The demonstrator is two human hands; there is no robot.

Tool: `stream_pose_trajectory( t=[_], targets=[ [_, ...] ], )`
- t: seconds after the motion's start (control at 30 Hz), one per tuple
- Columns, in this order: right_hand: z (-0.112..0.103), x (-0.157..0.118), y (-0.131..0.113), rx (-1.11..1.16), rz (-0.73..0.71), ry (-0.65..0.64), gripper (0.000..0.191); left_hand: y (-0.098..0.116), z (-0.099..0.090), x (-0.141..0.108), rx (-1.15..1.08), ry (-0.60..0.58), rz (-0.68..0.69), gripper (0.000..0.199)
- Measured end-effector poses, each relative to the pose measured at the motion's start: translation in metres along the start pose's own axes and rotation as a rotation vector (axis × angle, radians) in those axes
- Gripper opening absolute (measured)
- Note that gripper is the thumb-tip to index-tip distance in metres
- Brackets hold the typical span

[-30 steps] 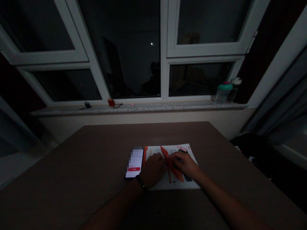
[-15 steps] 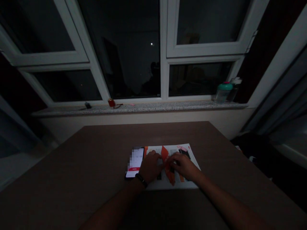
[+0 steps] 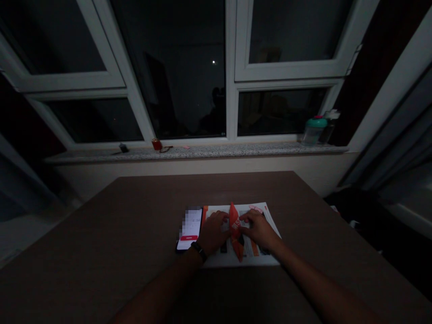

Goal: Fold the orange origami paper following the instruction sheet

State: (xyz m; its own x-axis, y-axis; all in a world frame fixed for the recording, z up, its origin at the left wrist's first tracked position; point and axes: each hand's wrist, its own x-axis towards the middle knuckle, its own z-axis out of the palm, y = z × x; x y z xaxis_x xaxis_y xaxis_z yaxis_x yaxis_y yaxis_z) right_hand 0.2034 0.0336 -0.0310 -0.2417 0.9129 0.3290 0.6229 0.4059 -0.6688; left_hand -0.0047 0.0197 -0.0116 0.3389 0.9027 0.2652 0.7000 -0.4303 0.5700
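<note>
A narrow piece of folded orange-red paper [image 3: 235,230], pointed at both ends and with white print on its middle, stands lengthwise away from me. My left hand [image 3: 214,231], with a dark band on the wrist, has its fingers closed on the paper's left edge. On the opposite edge, the thumb and fingers of my right hand [image 3: 259,228] pinch it. Beneath lies a printed magazine or leaflet [image 3: 232,261] with orange and dark patches, partly covered by my hands. A phone [image 3: 191,227] with a lit screen lies left of my left hand.
The brown table [image 3: 151,216] reaches toward a granite windowsill [image 3: 209,150]. On the sill are a small red object [image 3: 156,144], a small dark object [image 3: 123,147] and a green-lidded bottle [image 3: 313,130]. A pink piece [image 3: 256,209] rests on the magazine's far right.
The orange-red paper has straightened between my hands and shows more of its white print. My right hand has shifted slightly right, with its fingers now at the paper's edge.
</note>
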Motion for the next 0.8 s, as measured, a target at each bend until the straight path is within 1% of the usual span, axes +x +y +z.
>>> stream_pose_trajectory(
  t=[0.07, 0.17, 0.27, 0.33, 0.5, 0.67, 0.8],
  targets=[
    [0.0, 0.002, 0.001, 0.053, 0.022, -0.005, 0.018, 0.001, 0.001, 0.001, -0.05, 0.002, -0.009, 0.03],
    [0.0, 0.003, 0.002, 0.124, 0.028, -0.011, 0.013, 0.003, 0.001, 0.001, -0.096, -0.001, 0.026, 0.021],
    [-0.001, 0.004, 0.001, 0.171, -0.001, -0.01, 0.006, 0.005, 0.0, 0.001, -0.116, -0.028, 0.044, 0.018],
    [-0.001, 0.004, 0.0, 0.184, -0.024, -0.014, 0.005, 0.007, -0.001, 0.001, -0.114, -0.044, 0.046, 0.016],
    [-0.002, 0.004, -0.003, 0.108, -0.061, -0.018, 0.008, 0.006, -0.001, 0.005, -0.065, -0.05, 0.041, 0.013],
    [-0.003, 0.005, -0.004, 0.044, -0.063, -0.034, 0.014, -0.001, 0.0, 0.012, 0.014, -0.037, 0.051, 0.006],
    [-0.003, 0.006, -0.004, 0.041, -0.074, -0.051, 0.01, -0.005, 0.001, 0.015, 0.044, -0.042, 0.059, 0.01]
  ],
)
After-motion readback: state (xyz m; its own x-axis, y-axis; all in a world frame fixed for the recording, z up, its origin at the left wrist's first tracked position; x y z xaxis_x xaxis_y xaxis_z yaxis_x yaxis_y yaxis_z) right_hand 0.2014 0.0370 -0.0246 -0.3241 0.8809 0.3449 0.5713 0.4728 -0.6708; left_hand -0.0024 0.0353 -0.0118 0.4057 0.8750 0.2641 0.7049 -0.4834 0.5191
